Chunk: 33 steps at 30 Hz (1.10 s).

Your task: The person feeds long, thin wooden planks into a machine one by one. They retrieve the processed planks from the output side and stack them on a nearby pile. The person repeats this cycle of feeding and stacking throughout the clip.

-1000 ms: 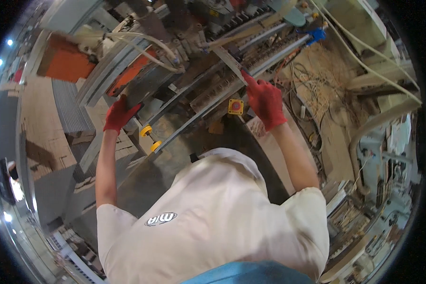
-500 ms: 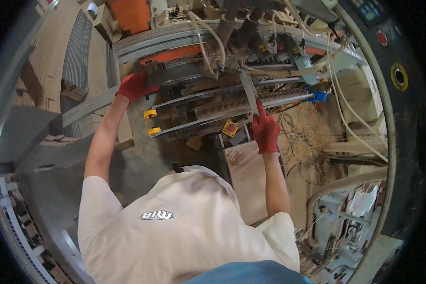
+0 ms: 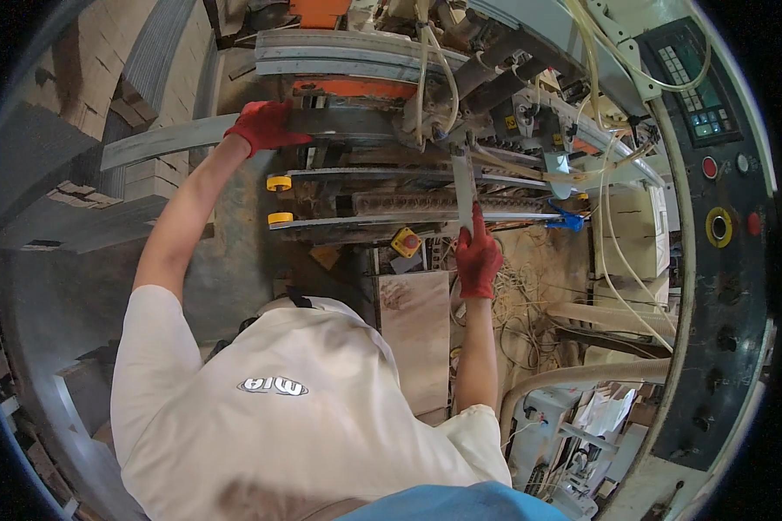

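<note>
A long, flat grey strip [image 3: 169, 143] runs from the left side under the head of a machine [image 3: 447, 117]. My left hand [image 3: 269, 128], in a red glove, grips it from above, its thumb pointing right along the strip. My right hand [image 3: 478, 265], also gloved in red, is closed on the near end of a shorter grey strip [image 3: 464, 181], index finger stretched along it. The far end of that piece meets the machine head. Between my hands lie two metal rails [image 3: 378, 219], with yellow rollers [image 3: 279, 183] at their left ends.
A yellow box with a red button [image 3: 406, 242] sits by the near rail. Right of it are tangled cords [image 3: 521, 304] and a hose [image 3: 582, 373]. A control panel [image 3: 712, 208] stands far right. Stacked boards [image 3: 143, 69] fill the back left. Pale tubes hang over the machine.
The view has turned and shifted, bringing more of the control panel into sight. Both hands keep their holds, with little movement relative to the machine.
</note>
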Each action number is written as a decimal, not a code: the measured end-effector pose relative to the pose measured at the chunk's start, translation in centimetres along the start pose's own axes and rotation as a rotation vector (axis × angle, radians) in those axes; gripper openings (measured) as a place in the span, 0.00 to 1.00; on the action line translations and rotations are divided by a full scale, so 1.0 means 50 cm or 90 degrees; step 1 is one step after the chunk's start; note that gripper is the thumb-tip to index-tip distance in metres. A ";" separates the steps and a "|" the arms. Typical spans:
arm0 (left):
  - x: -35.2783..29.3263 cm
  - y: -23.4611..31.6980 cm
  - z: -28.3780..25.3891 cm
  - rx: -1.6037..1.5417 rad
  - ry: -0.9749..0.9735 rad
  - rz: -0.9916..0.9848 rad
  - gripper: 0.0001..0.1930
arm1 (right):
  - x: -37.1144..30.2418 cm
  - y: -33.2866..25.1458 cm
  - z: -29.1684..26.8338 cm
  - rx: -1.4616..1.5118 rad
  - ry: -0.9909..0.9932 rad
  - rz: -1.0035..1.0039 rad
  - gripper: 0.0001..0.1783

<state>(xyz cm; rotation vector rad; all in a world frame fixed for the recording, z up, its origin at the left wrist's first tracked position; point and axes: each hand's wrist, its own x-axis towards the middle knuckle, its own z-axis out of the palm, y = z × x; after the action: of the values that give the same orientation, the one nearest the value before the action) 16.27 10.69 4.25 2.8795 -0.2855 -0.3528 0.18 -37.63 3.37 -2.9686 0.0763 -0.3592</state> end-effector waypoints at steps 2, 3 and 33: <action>0.001 -0.001 0.001 0.003 0.005 -0.001 0.44 | 0.000 -0.003 -0.001 0.005 0.020 -0.010 0.35; -0.001 0.002 -0.003 0.006 0.012 0.006 0.44 | 0.000 -0.002 -0.001 0.006 0.027 -0.017 0.35; 0.011 -0.008 0.019 0.072 0.049 0.036 0.48 | -0.002 -0.016 -0.011 -0.005 0.005 0.009 0.33</action>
<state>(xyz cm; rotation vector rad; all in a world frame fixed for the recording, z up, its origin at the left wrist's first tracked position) 16.61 10.78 3.16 2.9801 -0.3846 -0.2210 -0.02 -36.90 3.99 -2.9736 0.1001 -0.3704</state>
